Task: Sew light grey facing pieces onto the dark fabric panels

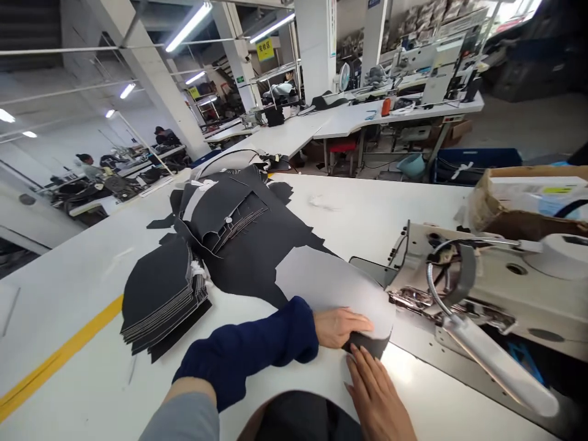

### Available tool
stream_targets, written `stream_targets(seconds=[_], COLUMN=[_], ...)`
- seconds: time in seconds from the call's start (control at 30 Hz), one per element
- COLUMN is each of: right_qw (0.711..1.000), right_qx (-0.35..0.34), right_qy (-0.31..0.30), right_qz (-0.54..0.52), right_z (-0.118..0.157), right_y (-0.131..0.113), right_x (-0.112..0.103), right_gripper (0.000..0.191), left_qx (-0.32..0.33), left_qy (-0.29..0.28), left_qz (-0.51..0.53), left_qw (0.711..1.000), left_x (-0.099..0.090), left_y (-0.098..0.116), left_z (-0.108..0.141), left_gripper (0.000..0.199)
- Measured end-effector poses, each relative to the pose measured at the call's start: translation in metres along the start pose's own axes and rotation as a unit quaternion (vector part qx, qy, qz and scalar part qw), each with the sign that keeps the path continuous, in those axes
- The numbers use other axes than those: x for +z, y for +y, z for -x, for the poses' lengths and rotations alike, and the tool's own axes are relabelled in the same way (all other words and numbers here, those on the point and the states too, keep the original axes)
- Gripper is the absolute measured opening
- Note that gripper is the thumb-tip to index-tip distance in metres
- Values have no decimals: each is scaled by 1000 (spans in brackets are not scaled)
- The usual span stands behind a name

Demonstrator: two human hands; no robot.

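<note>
Here, the left hand [342, 326] is lying flat on the grey panel [335, 278]; the right hand [376, 386], fingers outstretched, is touching dark fabric [374, 346]. The panel is resting beside the sewing machine [487, 266].

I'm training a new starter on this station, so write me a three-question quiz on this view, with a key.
1. Multiple choice: what colour is the sleeve cover?
A) Red
B) Dark blue
C) Yellow

2. True or false: in the picture, the stack of dark pieces lies to the left of the sewing machine.

3. Short answer: which of the person's hands lies on the light grey panel?

Key:
1. B
2. True
3. The left hand
</note>
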State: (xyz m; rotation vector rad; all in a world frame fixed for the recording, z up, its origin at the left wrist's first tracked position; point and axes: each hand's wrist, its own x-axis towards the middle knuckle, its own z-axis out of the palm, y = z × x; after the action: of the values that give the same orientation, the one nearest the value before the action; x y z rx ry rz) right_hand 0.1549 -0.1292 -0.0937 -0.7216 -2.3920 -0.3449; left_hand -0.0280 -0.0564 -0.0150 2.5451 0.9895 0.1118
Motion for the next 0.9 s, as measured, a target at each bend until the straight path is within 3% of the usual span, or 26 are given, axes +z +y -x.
stream_targets(seconds=[0.17,0.27,0.4,0.67,0.9], right_qw=[998,992,986,989,989], right_qx=[43,88,117,110,123], right_qy=[-42,-91,-110,-102,-76], right_qz=[0,-27,-32,4,22], right_z=[-17,-23,-26,-24,-30], right_y=[-27,-41,-49,-50,-30], right_x=[-1,-6,-10,-9,0], right_gripper=[37,41,50,56,50], left_qx=[45,54,64,45,13], left_qy=[-34,-48,-62,-75,-63], left_qz=[-49,-69,-82,-97,-118], left_qw=[997,995,993,991,991], left_x=[6,10,14,17,13], left_y=[-1,-2,-3,3,1], left_z=[10,17,20,16,-3], left_gripper=[42,43,44,48,51])
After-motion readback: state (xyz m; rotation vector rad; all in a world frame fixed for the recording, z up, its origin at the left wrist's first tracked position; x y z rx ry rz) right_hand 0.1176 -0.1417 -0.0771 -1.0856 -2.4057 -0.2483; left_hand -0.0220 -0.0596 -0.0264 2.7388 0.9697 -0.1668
